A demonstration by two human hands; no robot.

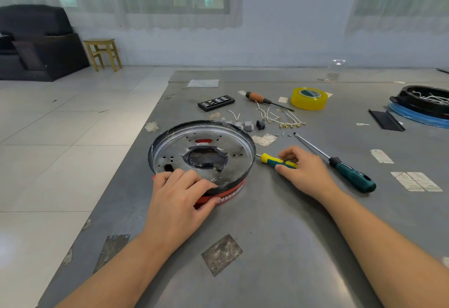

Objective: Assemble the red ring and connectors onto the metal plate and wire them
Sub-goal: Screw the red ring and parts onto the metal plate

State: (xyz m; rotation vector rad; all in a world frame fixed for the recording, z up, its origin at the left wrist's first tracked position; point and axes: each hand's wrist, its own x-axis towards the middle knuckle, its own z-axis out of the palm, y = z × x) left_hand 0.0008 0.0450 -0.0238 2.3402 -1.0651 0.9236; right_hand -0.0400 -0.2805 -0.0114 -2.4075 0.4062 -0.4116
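Clasping red ring, left hand; right hand seemingly pinching yellow-green screwdriver.

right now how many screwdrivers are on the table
3. The yellow-green screwdriver is under the right hand beside the metal plate; the dark green screwdriver lies right of that hand; the wooden-handled screwdriver lies near the yellow tape.

We list on the table: metal plate atop ring at left, small screwdriver just right, connectors and wires behind, tape roll farther back.
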